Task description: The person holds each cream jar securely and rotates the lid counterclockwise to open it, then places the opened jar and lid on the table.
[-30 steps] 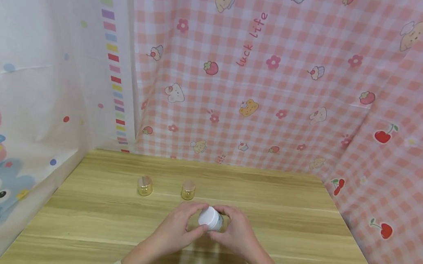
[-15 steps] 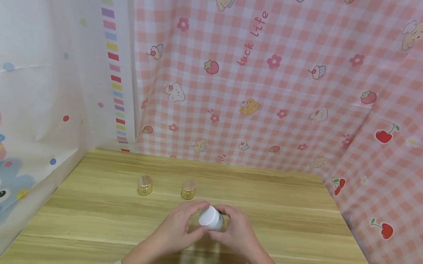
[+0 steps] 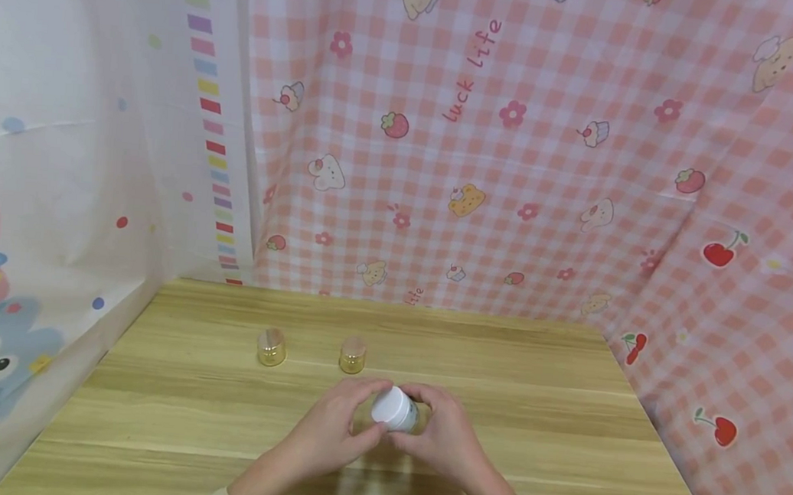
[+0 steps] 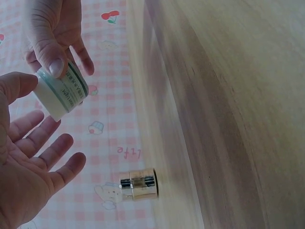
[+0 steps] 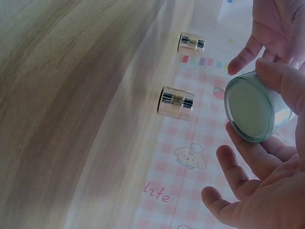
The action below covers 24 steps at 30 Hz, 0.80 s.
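Between my two hands, raised over the table, a small cosmetic jar (image 3: 393, 409) is tilted with its white lid facing left. Printed lettering runs round its glass side (image 4: 70, 92) in the left wrist view, and the right wrist view shows its round base (image 5: 249, 110). My left hand (image 3: 330, 431) pinches the lid end between thumb and finger, its other fingers spread. The jar's body is gripped by my right hand (image 3: 451, 438), thumb on one side and fingers on the other.
Two shiny gold jars or caps stand upright farther back on the wooden table (image 3: 499, 362): one (image 3: 271, 348) at the left, the other (image 3: 353, 356) nearer my hands. Patterned cloth (image 3: 444, 159) hangs behind and at both sides.
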Motion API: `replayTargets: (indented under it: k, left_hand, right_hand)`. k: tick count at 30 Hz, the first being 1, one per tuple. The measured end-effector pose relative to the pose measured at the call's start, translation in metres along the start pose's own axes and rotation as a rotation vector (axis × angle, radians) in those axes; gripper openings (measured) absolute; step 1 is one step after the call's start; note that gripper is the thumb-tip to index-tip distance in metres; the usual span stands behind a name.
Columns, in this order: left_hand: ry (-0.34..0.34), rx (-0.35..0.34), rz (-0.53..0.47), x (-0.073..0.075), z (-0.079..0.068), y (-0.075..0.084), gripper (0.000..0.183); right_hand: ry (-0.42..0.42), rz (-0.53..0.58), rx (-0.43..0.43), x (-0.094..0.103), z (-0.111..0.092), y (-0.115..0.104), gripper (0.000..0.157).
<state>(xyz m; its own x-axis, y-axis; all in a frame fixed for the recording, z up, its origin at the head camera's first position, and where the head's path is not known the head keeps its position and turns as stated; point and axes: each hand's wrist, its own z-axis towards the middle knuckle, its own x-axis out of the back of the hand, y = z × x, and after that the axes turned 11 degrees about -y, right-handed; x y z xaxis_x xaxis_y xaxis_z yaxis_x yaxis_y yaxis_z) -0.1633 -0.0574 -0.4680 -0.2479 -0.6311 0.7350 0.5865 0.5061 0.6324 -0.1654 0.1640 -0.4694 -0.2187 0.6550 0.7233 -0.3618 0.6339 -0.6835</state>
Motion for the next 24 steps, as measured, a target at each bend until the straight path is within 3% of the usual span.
replayTargets:
  k: [24]
  left_hand:
    - [-0.005,-0.002,0.003,-0.0008,-0.0003,-0.0013,0.053]
  right_hand:
    - [0.003,0.000,-0.004,-0.0008,-0.0014,-0.0007,0.059]
